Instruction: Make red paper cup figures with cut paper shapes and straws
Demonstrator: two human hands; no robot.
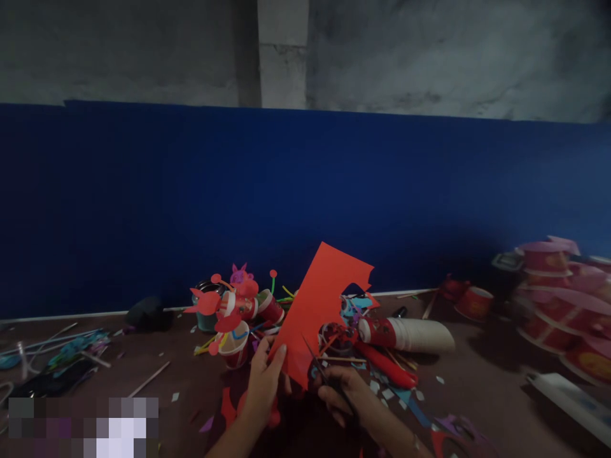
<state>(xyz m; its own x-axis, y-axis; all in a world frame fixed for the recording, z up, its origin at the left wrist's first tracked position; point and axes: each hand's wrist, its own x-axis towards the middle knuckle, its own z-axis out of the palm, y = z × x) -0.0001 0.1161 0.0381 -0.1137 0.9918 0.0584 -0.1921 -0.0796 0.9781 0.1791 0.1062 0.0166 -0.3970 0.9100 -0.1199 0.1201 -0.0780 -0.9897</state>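
Observation:
A sheet of red paper (310, 299) with a notched, cut-away right edge is held up over the table. My left hand (265, 378) pinches its lower left edge between thumb and fingers. My right hand (346, 397) grips a pair of dark scissors (321, 367), one blade lying across the front of the sheet near its lower corner. The other blade is hard to make out. Below my left hand lie red paper scraps (230, 407), partly hidden by the wrist.
Decorated paper cups (233, 346) stand behind my left hand. A stack of paper cups (405, 334) and a red tube-like object (389, 366) lie to the right. Piled red cup pieces (548, 305) stand far right; straws (149, 380) lie left. A blue partition (305, 191) closes the back.

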